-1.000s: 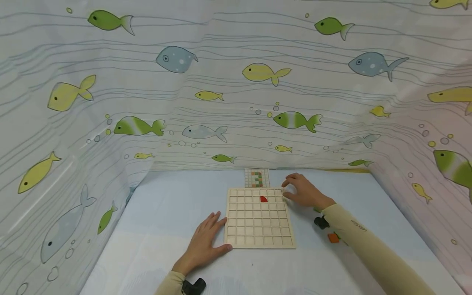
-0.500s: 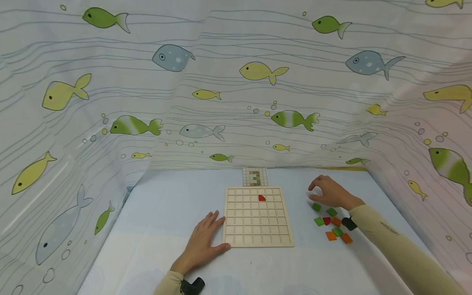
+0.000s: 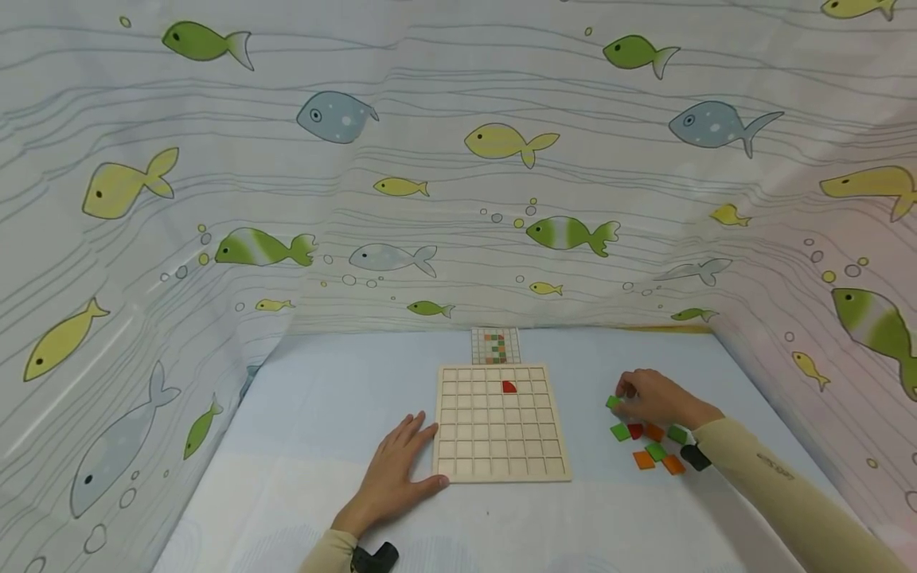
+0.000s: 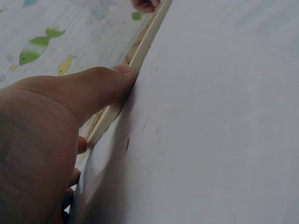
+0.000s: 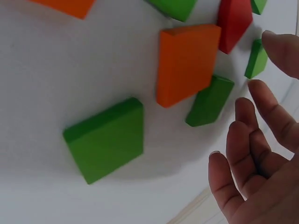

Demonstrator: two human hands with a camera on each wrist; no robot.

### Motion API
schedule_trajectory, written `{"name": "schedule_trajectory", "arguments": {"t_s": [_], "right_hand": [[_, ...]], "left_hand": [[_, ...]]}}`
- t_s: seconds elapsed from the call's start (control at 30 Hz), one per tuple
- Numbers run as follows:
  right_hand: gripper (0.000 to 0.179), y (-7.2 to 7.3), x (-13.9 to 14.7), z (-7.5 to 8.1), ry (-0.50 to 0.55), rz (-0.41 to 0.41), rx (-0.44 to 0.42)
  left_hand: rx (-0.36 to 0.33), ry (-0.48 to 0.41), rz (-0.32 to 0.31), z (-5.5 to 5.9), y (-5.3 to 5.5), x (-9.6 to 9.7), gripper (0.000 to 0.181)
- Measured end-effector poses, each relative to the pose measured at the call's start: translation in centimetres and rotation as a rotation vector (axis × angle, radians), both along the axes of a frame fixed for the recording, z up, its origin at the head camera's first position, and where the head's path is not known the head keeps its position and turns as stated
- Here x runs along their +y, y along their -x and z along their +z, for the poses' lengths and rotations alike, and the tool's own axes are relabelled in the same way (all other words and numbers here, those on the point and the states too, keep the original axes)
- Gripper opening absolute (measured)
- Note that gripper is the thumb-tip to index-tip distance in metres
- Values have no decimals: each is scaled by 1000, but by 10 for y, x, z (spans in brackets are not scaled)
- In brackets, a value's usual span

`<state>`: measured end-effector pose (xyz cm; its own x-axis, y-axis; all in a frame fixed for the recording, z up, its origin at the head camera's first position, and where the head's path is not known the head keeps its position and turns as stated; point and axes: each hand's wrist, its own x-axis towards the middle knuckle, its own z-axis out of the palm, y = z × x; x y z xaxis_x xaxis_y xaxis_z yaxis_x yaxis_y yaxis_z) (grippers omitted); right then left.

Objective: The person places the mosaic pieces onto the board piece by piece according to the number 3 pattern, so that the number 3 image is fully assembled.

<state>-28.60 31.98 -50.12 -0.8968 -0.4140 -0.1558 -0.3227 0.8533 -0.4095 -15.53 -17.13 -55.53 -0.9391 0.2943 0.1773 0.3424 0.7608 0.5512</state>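
Observation:
My left hand (image 3: 392, 473) rests at the left edge of a wooden grid board (image 3: 501, 422), fingers spread. In the left wrist view its thumb (image 4: 105, 84) touches the board's edge. One red quarter-circle tile (image 3: 509, 387) sits in the board's upper part. To the right, my right hand (image 3: 655, 398) is low over loose tiles, holding nothing. A green tile (image 5: 256, 59) lies between its parted thumb and index fingertip; whether they touch it I cannot tell. Another green tile (image 5: 210, 101) lies beneath the hand, hidden in the head view.
Several loose tiles lie around the right hand: an orange tile (image 3: 643, 460), a red tile (image 3: 635, 430) and a green tile (image 3: 677, 434) among them. Behind the board stands a small pattern card (image 3: 483, 350) with coloured squares. Fish-printed cloth (image 3: 444, 215) encloses the back and sides.
My right hand has moved right, away from the board's upper right corner, then down to the loose tiles. The left hand stays at the board.

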Motion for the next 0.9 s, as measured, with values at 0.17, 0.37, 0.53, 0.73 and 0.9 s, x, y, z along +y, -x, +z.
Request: {"name": "schedule_trajectory", "arguments": {"t_s": [0.17, 0.37, 0.53, 0.73, 0.9], "right_hand": [[27, -4, 3, -5, 25, 5, -5], [26, -7, 3, -8, 52, 24, 41], [32, -10, 2, -7, 57, 23, 45], [30, -9, 4, -12, 70, -1, 27], [28, -10, 4, -15, 60, -1, 30]], "left_hand": [[-36, -5, -1, -1, -1, 1, 83], [-18, 5, -4, -1, 1, 1, 82], [-7, 4, -3, 0, 1, 0, 83], [-9, 6, -5, 1, 0, 0, 83], [-17, 7, -4, 1, 0, 0, 83]]}}
